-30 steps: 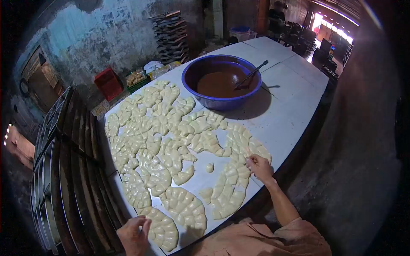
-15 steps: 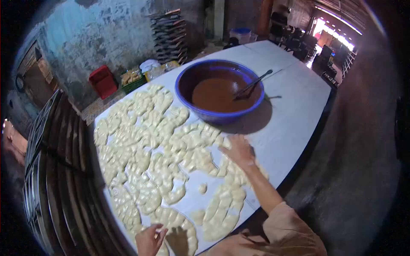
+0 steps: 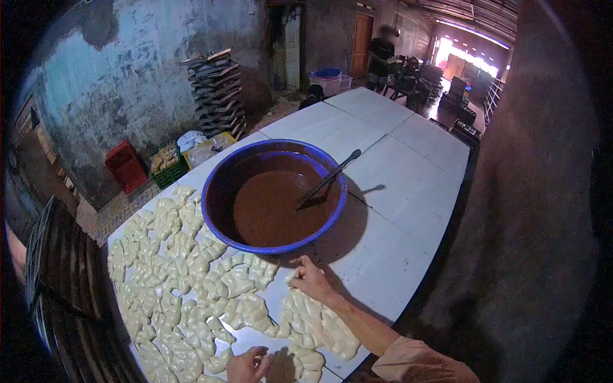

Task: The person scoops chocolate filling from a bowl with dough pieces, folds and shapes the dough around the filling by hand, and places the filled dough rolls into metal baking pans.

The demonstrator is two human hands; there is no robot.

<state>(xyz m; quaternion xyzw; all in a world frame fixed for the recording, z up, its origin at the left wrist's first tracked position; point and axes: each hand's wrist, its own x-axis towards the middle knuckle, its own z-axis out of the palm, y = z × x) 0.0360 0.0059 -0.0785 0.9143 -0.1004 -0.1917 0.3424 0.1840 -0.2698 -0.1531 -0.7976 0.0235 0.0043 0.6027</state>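
My right hand [image 3: 310,281] is the nearer one to the long dough slab [image 3: 319,322], at its basin-side end.
On the near side of the basin [image 3: 274,249], my left hand [image 3: 249,366] hovers low by the dough sheets [image 3: 182,313], thumb apart from bent fingers, nothing seen in them. The slab lies just nearer me than my right fingers, its long axis slanting from close by the basin down and rightward. Those fingers are bent, index reaching basinward; whether they pinch dough, I cannot tell. Beyond the basin, a person [image 3: 382,56] stands.
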